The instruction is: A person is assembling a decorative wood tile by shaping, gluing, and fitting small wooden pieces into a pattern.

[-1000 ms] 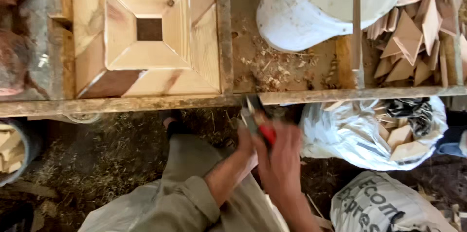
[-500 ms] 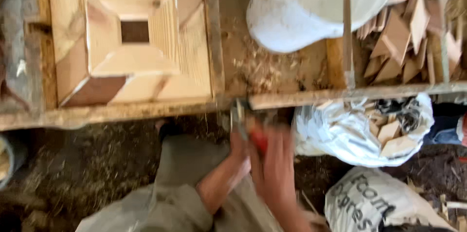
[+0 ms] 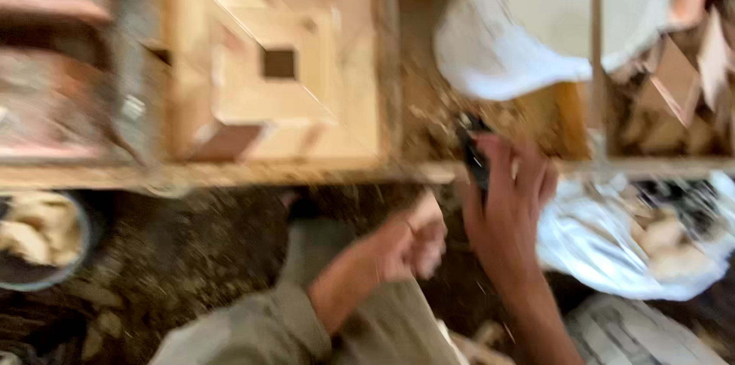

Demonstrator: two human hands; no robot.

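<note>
Two hands: right hand (image 3: pixel 509 204) grip seemingly (blurred) around dark tool (image 3: pixel 475 154), left hand (image 3: pixel 413 242) fisted.

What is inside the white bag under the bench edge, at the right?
Pale wood offcuts lie in the open white bag. The right hand covers its left edge; deeper contents are hidden and blurred.

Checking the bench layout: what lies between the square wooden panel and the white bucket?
In the head view, a sawdust-strewn strip of workbench separates the square wooden panel from the white bucket.

Your right hand (image 3: pixel 509 208) grips a dark tool (image 3: pixel 475 152), blurred, upright at the bench (image 3: pixel 230 175) edge. Your left hand (image 3: pixel 413 241) is curled loosely, just beside it.
</note>
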